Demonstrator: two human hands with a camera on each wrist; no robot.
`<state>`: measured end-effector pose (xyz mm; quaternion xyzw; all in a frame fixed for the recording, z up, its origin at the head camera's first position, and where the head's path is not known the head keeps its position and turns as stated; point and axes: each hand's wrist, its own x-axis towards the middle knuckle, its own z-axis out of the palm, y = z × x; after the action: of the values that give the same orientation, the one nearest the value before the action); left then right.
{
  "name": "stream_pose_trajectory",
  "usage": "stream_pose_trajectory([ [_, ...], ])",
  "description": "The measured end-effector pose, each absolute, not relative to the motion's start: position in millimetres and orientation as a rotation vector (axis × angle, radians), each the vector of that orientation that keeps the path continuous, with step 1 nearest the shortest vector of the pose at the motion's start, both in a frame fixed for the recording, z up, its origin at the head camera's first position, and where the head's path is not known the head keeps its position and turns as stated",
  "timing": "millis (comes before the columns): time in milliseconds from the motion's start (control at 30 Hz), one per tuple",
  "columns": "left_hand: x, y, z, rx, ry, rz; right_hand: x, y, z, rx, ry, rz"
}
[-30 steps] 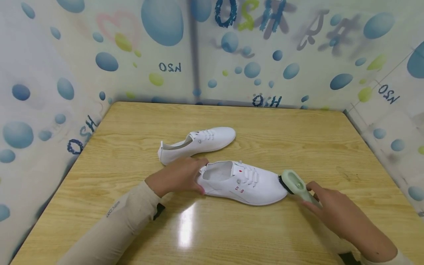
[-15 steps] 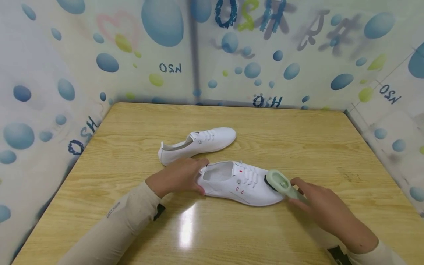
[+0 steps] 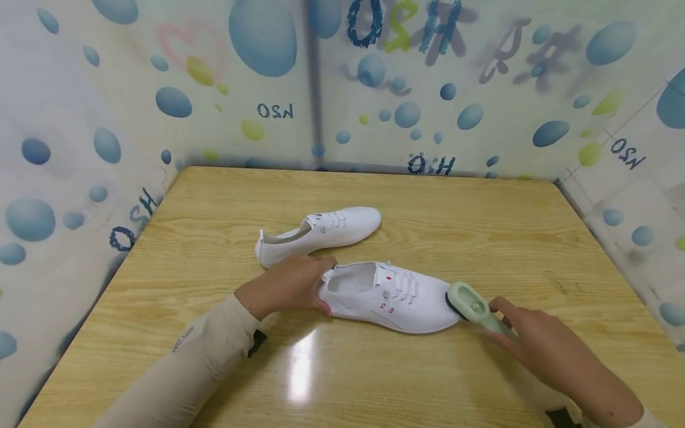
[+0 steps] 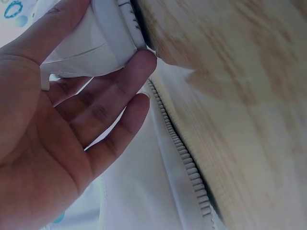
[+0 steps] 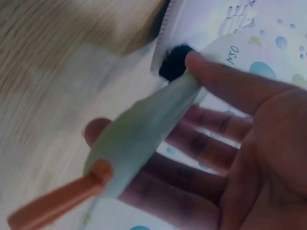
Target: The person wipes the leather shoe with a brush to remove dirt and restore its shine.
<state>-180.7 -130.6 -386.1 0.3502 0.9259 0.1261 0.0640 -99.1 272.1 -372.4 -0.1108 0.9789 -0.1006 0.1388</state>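
Note:
A white lace-up shoe (image 3: 423, 306) with red marks on its side lies sole down, toe to the right. My left hand (image 3: 291, 285) grips its heel. In the left wrist view the thumb and fingers lie on either side of the heel (image 4: 96, 43). A pale green shoe brush (image 3: 473, 304) with black bristles is held by its handle in my right hand (image 3: 551, 348). Its bristles touch the toe of the shoe. In the right wrist view the dark bristles (image 5: 175, 62) meet the toe, and an orange-brown strap (image 5: 57, 199) hangs from the handle end.
A second white shoe (image 3: 348, 229) stands just behind, partly hidden at its heel by my left hand. Both rest on a wooden table (image 3: 460, 220). Walls (image 3: 203, 137) with a bubble pattern border its back and sides.
My right hand moved the brush left over the toe toward the laces, then back right to the toe's tip. The left hand and both shoes have stayed in place.

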Motion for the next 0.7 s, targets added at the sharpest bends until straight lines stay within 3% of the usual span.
stream_pose_trajectory([
  [300, -180.8, -130.5, -387.5, 1.049, 2.788, 0.397, -97.1, 246.7, -377.8, -0.543, 2.963, -0.282],
  [700, -180.4, -130.8, -385.7, 1.041, 2.779, 0.412, -98.4, 263.7, -376.2, -0.358, 2.97, -0.247],
])
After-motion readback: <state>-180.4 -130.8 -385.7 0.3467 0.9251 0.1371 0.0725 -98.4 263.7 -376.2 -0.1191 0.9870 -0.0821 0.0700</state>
